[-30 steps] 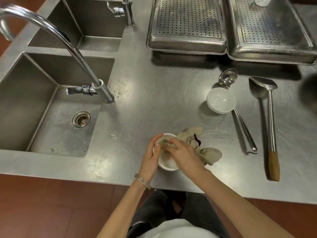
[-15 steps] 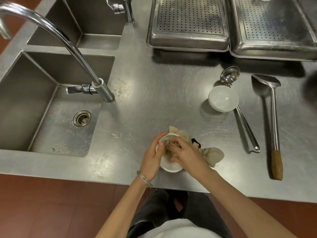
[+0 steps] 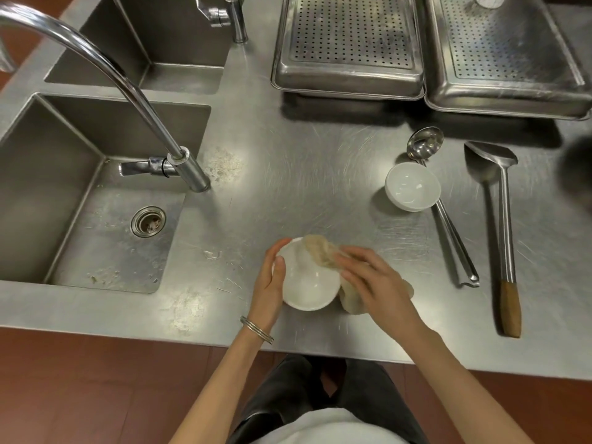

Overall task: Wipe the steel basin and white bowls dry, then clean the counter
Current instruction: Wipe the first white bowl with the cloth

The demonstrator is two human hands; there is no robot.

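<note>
Bowl, white, glazed, round: tilted on the brushed-steel worktop, left hand fingers curled round its rim, evidently to steady it. Cloth, beige, limp, crumpled: clamped under right hand fingers against the bowl's far rim for drying. Second bowl: upright, well beyond the right fingers.

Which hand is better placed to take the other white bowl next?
Probably the right hand: it holds the cloth and is nearer the other bowl; the left hand grips the near bowl.
</note>
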